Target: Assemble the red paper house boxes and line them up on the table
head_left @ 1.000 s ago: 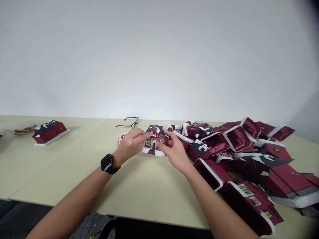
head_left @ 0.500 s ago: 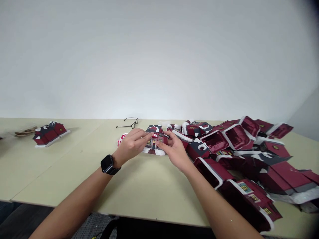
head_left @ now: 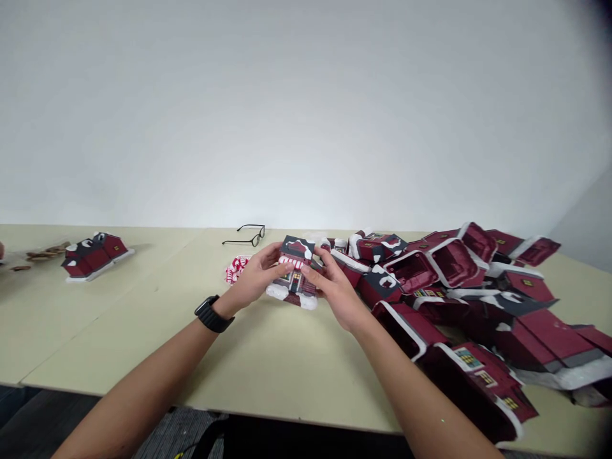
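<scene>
your left hand [head_left: 253, 278] and right hand [head_left: 338, 290] are gripping a model house [head_left: 295, 282], which is showing a white-patched dark roof [head_left: 297, 245], red-and-white awning [head_left: 290, 261] and snowy base [head_left: 308, 302].

Soft light brightens the wall [head_left: 291, 172] most near the middle, while the right-hand corners darken.

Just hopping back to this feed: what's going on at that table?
A person holds a small snow-trimmed model house between both hands, the left hand on one side and the right hand on the other. Both thumbs are on its front, by a striped awning. Red-and-white pieces lie beside the left hand, with glasses behind them. More houses are heaped to the right; another house stands far left.
</scene>
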The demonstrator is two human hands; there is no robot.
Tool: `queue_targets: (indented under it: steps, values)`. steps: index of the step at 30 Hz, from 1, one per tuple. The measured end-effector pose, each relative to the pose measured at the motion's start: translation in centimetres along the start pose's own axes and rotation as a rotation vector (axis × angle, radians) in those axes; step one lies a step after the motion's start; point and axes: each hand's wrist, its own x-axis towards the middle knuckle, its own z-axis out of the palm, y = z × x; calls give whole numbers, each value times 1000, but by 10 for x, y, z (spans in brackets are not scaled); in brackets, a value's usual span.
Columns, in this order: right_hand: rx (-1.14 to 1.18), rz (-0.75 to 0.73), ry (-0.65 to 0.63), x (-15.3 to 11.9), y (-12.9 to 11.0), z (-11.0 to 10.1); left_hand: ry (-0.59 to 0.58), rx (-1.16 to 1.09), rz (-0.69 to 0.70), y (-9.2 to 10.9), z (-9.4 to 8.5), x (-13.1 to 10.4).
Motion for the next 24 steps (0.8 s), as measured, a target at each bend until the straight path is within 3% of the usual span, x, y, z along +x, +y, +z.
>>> queue_targets:
  steps: [6, 17, 24]
  values:
    - [-157, -79, -4, 1, 5, -2, 1, -43, 57, -7, -1, -1]
    - [-288, -195, -46, 1, -2, -9, -44, 73, 180, 2, -2, -3]
    - [-363, -208, -68, 0, -2, -9, -90, 159, 110, 13, -9, -3]
